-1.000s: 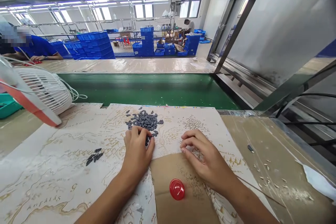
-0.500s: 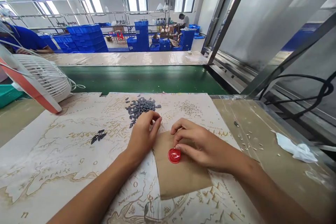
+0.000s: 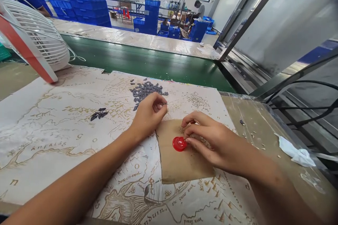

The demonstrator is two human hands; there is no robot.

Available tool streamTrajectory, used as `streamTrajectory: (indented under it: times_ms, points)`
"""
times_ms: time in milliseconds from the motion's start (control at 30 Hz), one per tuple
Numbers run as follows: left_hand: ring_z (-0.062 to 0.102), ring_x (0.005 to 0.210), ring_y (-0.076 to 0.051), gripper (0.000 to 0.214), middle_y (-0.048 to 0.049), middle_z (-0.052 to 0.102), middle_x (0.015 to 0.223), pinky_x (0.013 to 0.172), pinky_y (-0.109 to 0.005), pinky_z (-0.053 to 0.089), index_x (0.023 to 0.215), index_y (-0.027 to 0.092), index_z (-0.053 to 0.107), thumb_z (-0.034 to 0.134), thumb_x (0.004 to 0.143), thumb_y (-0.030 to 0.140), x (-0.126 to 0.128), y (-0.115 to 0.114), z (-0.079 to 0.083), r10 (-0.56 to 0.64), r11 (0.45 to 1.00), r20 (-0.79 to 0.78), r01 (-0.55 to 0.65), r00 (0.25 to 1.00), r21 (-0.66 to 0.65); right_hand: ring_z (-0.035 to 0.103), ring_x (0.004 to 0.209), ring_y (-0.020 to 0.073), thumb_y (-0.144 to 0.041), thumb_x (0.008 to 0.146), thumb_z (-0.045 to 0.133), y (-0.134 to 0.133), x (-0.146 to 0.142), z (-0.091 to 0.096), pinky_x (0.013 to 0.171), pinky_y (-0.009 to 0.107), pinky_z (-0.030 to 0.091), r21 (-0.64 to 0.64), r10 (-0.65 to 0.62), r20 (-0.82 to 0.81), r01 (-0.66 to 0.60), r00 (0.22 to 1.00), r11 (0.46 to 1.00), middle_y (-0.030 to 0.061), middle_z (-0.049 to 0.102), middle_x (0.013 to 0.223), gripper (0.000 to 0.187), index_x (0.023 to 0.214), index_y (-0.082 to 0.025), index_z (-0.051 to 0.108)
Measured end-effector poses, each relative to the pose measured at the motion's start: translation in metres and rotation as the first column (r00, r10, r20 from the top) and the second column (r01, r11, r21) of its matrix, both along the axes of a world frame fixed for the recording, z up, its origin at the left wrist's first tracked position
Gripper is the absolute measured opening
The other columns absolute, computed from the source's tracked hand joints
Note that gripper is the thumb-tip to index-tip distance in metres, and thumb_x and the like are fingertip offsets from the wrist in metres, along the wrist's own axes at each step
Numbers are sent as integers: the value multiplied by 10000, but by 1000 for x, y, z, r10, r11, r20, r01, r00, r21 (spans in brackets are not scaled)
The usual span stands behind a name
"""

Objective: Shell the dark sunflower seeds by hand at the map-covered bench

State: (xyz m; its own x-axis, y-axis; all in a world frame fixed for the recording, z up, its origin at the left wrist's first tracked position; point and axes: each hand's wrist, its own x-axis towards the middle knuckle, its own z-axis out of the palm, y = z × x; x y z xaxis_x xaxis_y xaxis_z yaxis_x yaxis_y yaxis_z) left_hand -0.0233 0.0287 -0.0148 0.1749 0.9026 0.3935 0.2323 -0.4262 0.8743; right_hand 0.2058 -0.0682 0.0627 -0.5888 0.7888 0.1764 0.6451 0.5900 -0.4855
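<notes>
My left hand (image 3: 148, 115) is pinched on one small dark grey piece, just below a heap of the same grey pieces (image 3: 146, 90) on the map-printed sheet (image 3: 52, 140). My right hand (image 3: 211, 140) rests on a brown cardboard piece (image 3: 176, 161), fingers curled and pressed together, fingertips touching a red round cap (image 3: 179, 143). What the right fingers hold, if anything, is hidden. A patch of tiny pale bits (image 3: 197, 100) lies beyond the right hand. A small cluster of dark pieces (image 3: 98, 114) lies to the left.
A white fan with a red bar (image 3: 34, 42) stands at the far left. A green conveyor belt (image 3: 142, 65) runs behind the sheet. Crumpled white tissue (image 3: 295, 152) and cables (image 3: 303, 105) lie right. Blue crates (image 3: 87, 5) and other people are in the background.
My left hand lifted off the grey heap with one piece pinched. My right hand drew back from the pale bits onto the cardboard, beside the red cap. The camera tilted down.
</notes>
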Motion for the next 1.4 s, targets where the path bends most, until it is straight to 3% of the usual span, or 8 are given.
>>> streamTrajectory:
  times_ms: [300,633,867,1033,1100,1233,1400]
  points:
    - [696,862,-180,132,-31,781,972,769,-331,523,932,211,682,698,869,96,1,4,0,29,999,40,-28,999,-28,749,1128,274,-152,1128,568,-3,0,-1,948,425,643,28,2,41,-3,999,1000,124,710,1284,216,1034,-245,738]
    - [559,682,-146,125,37,641,735,669,-313,436,926,218,766,715,905,105,0,-2,8,-21,1000,-36,22,999,10,717,1088,273,-133,1124,561,-5,1,1,946,453,620,41,4,50,-6,999,999,115,699,1216,207,1058,-236,729]
    - [588,708,-156,95,-6,765,852,714,-331,478,997,230,846,755,996,202,0,-1,3,-39,998,-83,43,996,47,713,1095,309,-115,1080,567,18,14,-19,957,534,619,139,-259,79,246,963,959,135,696,1215,175,996,-221,676]
    - [627,703,-163,237,3,794,865,703,-331,495,1177,239,800,802,952,168,-1,-4,1,13,1000,-70,-13,997,-3,725,1029,263,-95,1077,569,24,11,-32,881,454,620,112,-258,152,242,954,964,122,707,1234,185,981,-221,663]
    - [654,723,-167,230,6,790,861,697,-327,498,1145,231,764,833,932,177,-1,-5,3,27,999,-31,-28,999,-44,728,986,247,-105,1084,568,24,11,-32,851,438,609,87,-269,149,258,952,962,116,713,1241,177,989,-220,664]
    - [640,730,-165,27,2,777,832,703,-333,481,970,230,809,817,959,207,-1,-10,7,-26,999,-35,25,999,-31,728,1028,248,-130,1083,597,25,10,-29,927,448,620,34,-327,-103,332,939,943,97,717,1182,156,997,-224,688]
    - [685,740,-182,99,-11,824,848,722,-344,511,1028,254,880,784,1007,268,4,-18,9,-228,970,-14,226,974,-86,753,1204,252,-270,1073,731,31,2,-39,1031,437,650,-199,-408,-469,357,783,913,105,758,1305,95,998,-224,766]
